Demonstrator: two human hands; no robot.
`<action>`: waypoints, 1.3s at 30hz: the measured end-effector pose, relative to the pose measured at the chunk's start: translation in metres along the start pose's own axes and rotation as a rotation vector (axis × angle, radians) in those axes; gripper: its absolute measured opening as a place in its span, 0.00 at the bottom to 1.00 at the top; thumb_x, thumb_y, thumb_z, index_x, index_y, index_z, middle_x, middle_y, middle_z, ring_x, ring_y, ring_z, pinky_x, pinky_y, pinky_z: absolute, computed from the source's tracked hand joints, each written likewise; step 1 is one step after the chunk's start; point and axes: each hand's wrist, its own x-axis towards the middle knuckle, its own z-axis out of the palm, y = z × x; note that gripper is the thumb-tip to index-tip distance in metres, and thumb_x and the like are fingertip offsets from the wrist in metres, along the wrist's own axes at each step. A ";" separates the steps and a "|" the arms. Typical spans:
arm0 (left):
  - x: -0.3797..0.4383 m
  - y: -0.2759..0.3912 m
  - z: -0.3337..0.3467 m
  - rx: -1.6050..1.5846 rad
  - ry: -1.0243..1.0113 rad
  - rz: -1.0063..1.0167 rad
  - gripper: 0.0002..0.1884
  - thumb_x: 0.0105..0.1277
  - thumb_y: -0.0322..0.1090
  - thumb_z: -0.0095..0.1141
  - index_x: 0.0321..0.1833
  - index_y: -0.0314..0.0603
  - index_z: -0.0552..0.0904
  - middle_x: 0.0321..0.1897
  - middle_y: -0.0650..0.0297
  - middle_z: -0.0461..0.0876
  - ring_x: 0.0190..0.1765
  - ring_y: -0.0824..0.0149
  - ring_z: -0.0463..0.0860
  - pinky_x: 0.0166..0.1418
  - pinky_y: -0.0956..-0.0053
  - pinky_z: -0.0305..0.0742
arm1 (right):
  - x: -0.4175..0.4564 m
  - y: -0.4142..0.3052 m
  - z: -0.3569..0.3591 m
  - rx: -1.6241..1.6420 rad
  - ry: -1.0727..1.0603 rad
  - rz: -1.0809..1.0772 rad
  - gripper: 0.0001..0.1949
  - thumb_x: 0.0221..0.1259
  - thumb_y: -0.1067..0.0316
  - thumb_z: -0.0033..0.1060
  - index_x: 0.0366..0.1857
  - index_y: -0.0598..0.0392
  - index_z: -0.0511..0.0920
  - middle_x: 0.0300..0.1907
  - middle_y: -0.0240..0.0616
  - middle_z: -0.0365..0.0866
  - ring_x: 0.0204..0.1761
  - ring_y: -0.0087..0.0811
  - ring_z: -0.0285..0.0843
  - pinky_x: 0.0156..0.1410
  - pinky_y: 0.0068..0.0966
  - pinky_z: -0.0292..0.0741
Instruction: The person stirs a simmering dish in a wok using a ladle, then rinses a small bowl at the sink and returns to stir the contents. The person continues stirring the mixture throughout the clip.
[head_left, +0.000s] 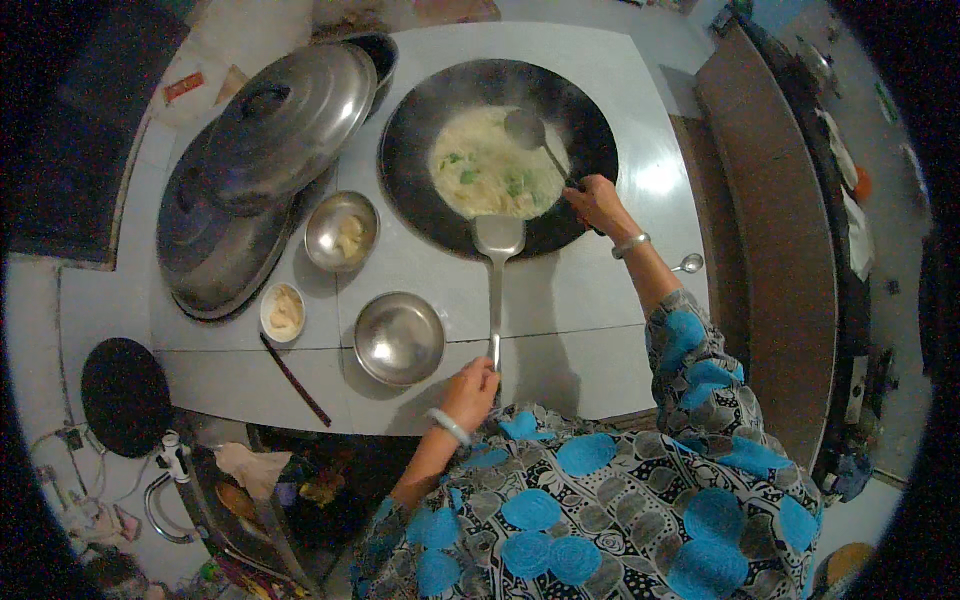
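A black wok (405, 180) holds steaming pale soup (487, 172) with green leaves in it. My right hand (596, 204) grips the dark handle of a ladle (524, 129) over the wok's right side. The ladle's round bowl is at the far part of the soup; whether it dips in cannot be told. Close to my body, my left hand (471, 394) holds the end of a metal wok spatula (496, 292). The spatula's broad blade lies across the wok's near rim, its tip by the soup's edge.
Left of the spatula are a metal bowl (399, 339), another metal bowl (343, 232) with pale food, and a small white bowl (283, 312) with pale paste. Dark chopsticks (296, 381) lie nearby. Large metal lids (292, 120) lean at far left. A small spoon (691, 263) lies right.
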 end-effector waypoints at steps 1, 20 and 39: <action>0.011 -0.006 0.009 0.146 0.009 0.029 0.15 0.66 0.39 0.55 0.47 0.34 0.75 0.39 0.47 0.81 0.43 0.48 0.82 0.46 0.58 0.78 | 0.014 0.004 0.005 -0.051 0.038 -0.068 0.18 0.57 0.59 0.62 0.22 0.68 0.76 0.19 0.51 0.78 0.21 0.42 0.79 0.28 0.37 0.75; 0.033 -0.026 0.038 0.408 0.000 -0.099 0.20 0.58 0.34 0.60 0.48 0.36 0.66 0.40 0.43 0.78 0.43 0.41 0.80 0.45 0.49 0.76 | 0.093 -0.038 0.045 -0.019 -0.107 -0.078 0.14 0.56 0.60 0.65 0.24 0.62 0.79 0.20 0.48 0.78 0.22 0.39 0.80 0.28 0.35 0.76; 0.036 -0.028 0.039 0.293 0.074 -0.092 0.19 0.58 0.34 0.60 0.47 0.36 0.67 0.36 0.42 0.78 0.43 0.40 0.78 0.44 0.48 0.74 | 0.038 -0.058 0.024 0.124 -0.468 -0.002 0.16 0.62 0.60 0.62 0.24 0.64 0.80 0.16 0.34 0.75 0.16 0.24 0.70 0.23 0.24 0.67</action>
